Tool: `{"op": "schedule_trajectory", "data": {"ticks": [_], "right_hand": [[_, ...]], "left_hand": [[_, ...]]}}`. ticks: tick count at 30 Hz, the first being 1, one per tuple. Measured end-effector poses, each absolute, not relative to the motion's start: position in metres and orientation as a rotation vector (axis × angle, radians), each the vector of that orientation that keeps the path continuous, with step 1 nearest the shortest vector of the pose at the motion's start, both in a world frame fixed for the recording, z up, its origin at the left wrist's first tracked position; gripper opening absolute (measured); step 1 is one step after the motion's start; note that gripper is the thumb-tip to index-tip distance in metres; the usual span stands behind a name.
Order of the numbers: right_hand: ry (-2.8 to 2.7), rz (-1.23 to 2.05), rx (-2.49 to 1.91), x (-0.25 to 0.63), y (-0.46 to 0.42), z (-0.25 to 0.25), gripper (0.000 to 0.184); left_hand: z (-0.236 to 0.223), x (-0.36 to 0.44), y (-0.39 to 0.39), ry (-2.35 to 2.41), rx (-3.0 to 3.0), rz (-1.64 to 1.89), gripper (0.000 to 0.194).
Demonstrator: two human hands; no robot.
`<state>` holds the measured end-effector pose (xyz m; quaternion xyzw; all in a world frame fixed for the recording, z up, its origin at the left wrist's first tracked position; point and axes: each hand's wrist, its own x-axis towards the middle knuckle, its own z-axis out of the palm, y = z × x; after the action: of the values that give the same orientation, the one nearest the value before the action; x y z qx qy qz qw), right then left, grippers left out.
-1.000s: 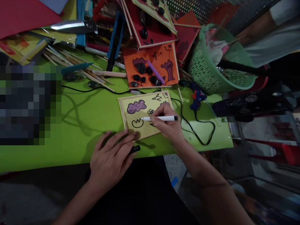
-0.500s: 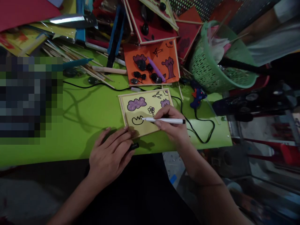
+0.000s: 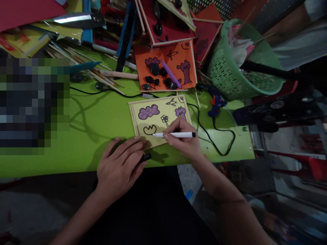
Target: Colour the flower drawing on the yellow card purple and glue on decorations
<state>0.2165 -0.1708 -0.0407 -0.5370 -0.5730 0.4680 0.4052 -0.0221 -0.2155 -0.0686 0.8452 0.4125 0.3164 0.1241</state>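
My right hand pinches a white marker, its tip at the bottom of a black tulip-like outline. That outline is on a yellow card edged with thin wooden sticks, which also bears a purple cloud, a flower, a bird and a purple tree. My right fingers partly cover the card's lower right. At its lower left edge lie the fingertips of my left hand. A black marker cap sticks out between my left thumb and fingers.
An orange card with black stones and a purple pen lies behind. To the right are a green basket and a blue glue gun with its cord. A knife rests on clutter at the back left. Another person's arm is beyond the basket.
My right hand has moved the marker tip slightly down and left. The tulip-like outline's top is now joined on its right side. My left hand stays in place with the cap.
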Motion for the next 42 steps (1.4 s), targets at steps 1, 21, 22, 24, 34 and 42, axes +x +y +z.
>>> {"op": "schedule_trajectory", "data": {"ticks": [1, 21, 22, 24, 34, 42], "right_hand": [[-1.458, 1.179, -1.358, 0.2166, -0.1706, -0.0405, 0.018], [-1.465, 1.236, -1.385, 0.2199, -0.1708, -0.0397, 0.019], [-1.459, 1.238, -1.383, 0.2199, -0.1708, -0.0395, 0.019], [-1.445, 1.23, -1.376, 0.2198, -0.1707, -0.0394, 0.019], [-1.459, 1.244, -1.38, 0.2224, -0.1709, -0.0398, 0.018], [-1.462, 1.268, -1.366, 0.2223, -0.1697, -0.0389, 0.018]], "left_hand": [[-0.0685, -0.0221, -0.2155, 1.201, 2.463, 0.925, 0.01], [-0.0687, -0.0226, -0.2149, 1.202, 2.493, 0.925, 0.007], [-0.0685, -0.0225, -0.2149, 1.203, 2.49, 0.921, 0.007], [-0.0685, -0.0224, -0.2151, 1.204, 2.486, 0.924, 0.007], [-0.0697, -0.0234, -0.2156, 1.201, 2.477, 0.918, 0.01], [-0.0682, -0.0226, -0.2146, 1.195, 2.5, 0.917, 0.008]]}}
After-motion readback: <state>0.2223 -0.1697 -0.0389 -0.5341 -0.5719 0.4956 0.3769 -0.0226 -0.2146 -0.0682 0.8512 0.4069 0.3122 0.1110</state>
